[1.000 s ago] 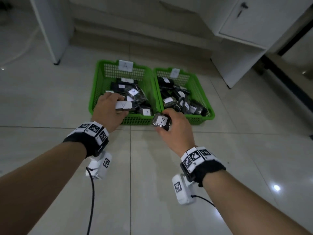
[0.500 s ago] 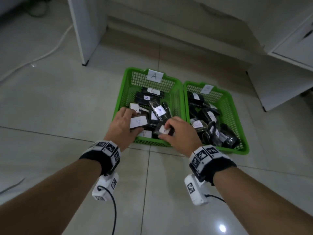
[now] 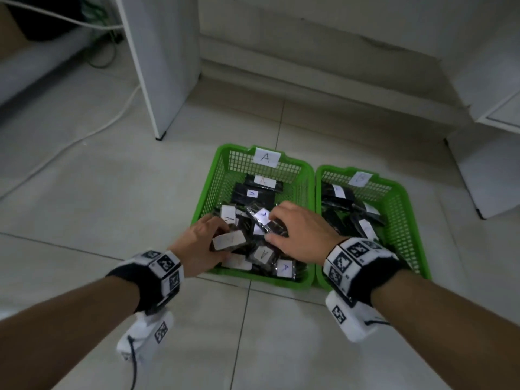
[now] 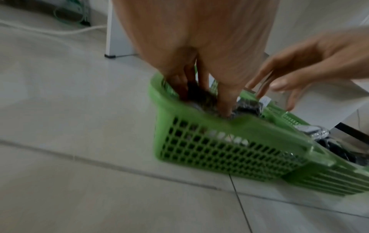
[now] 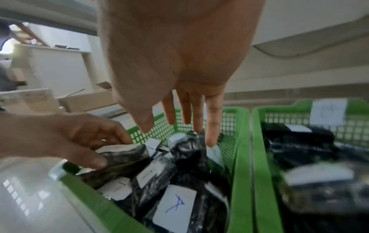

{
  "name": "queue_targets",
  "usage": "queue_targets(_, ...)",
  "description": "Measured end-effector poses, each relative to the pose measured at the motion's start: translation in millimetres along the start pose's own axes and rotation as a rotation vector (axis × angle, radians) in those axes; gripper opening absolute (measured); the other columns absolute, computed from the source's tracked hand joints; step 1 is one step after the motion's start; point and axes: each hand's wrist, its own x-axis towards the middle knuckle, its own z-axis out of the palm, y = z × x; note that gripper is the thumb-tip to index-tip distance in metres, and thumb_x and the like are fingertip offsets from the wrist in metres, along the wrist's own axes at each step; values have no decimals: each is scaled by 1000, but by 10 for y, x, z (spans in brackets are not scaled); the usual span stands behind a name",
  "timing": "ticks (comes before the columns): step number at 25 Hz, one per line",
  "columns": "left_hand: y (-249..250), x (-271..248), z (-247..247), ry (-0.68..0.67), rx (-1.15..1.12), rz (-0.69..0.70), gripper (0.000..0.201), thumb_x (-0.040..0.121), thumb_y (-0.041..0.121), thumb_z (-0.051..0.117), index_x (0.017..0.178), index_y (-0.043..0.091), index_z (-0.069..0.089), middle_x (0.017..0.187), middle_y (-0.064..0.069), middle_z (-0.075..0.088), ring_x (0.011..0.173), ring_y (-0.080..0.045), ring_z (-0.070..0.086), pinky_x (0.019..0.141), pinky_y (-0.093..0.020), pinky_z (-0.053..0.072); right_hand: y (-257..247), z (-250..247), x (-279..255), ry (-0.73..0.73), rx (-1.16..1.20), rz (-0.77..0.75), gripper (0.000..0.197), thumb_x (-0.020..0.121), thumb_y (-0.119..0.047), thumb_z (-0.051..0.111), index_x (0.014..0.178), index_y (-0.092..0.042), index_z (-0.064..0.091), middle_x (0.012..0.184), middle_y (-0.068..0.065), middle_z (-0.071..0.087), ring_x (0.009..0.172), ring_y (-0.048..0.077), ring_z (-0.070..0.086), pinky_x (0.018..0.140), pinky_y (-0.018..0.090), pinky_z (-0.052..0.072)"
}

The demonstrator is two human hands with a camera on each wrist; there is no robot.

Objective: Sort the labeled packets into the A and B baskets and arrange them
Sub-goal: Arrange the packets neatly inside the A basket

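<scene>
Both hands are down in the A basket [image 3: 222,175] right now. The left hand [image 3: 197,246] has its fingers and thumb curled round one packet [image 3: 228,240] with a white label, holding it over the near-left corner, roughly 7 o'clock in the basket. The right hand [image 3: 301,235] hovers over the middle of the pile with fingers straight and loosely spread; from the right wrist view, the fingertips [image 5: 211,138] just touch a crinkly black packet [image 5: 185,146] and nothing is gripped.

Progress-wise, I'd say the sorting is nearly wrapped up. I can't spot any loose packets on the floor [image 3: 112,220] around the baskets, so the one in the left hand looks like the last to go in. What's left is mostly the tidying, since the A pile is a jumble, packets lying at all angles and overlapping.

The A basket holds a heap of black packets, several showing handwritten A labels. The B basket [image 3: 405,198] sits touching it at 3 o'clock, also full of dark packets with white labels, too blurry to read.
</scene>
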Motion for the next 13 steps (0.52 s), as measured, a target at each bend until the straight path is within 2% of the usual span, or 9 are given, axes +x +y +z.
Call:
queue_targets(2, 37, 59, -269, -109, 59, -7, 47, 82, 35, 75, 121, 20, 54, 116, 5, 56, 100, -15, 58, 84, -27, 49, 66, 297, 144, 166, 178, 83, 31, 93, -52, 60, 110, -26, 60, 107, -11, 56, 92, 10, 57, 81, 32, 52)
queue_targets(4, 38, 137, -516, -151, 153, 21, 43, 87, 38, 70, 124, 23, 53, 117, 8, 54, 99, -13, 55, 84, -26, 46, 45, 540, 317, 378, 353, 187, 25, 90, -49, 66, 92, -25, 61, 91, -9, 58, 84, 12, 57, 71, 30, 51)
queue_targets(5, 25, 158, -610, -157, 191, 25, 42, 89, 38, 68, 125, 23, 53, 118, 8, 54, 99, -12, 53, 84, -26, 45, 19, 647, 409, 432, 406, 229, 24, 88, -46, 67, 86, -24, 60, 85, -8, 59, 79, 13, 57, 63, 29, 47)
queue_targets(7, 35, 213, -776, -189, 241, -1, 37, 91, 37, 65, 125, 25, 55, 121, 7, 54, 100, -10, 53, 85, -25, 44, -14, 699, 533, 456, 408, 307, 23, 86, -38, 66, 77, -19, 57, 71, -3, 58, 65, 16, 55, 51, 25, 36)
queue_targets(9, 35, 291, -922, -224, 305, -13, 35, 91, 36, 65, 123, 26, 57, 122, 7, 54, 104, -10, 54, 89, -27, 47, -16, 655, 670, 460, 391, 367, 23, 82, -33, 62, 69, -15, 54, 59, 0, 55, 52, 18, 51, 46, 25, 30)
queue_targets(11, 60, 400, -1021, -276, 332, -28, 33, 92, 36, 65, 123, 26, 58, 122, 7, 53, 106, -10, 55, 91, -29, 48, 15, 654, 790, 442, 344, 379, 26, 79, -34, 59, 66, -13, 51, 54, 1, 52, 47, 17, 47, 45, 25, 30)
queue_targets(13, 74, 514, -1073, -314, 403, 0, 33, 93, 37, 63, 123, 25, 57, 123, 7, 52, 107, -11, 55, 93, -30, 47, 16, 680, 838, 384, 296, 356, 29, 82, -38, 57, 67, -15, 51, 57, -1, 52, 51, 15, 50, 48, 25, 33)
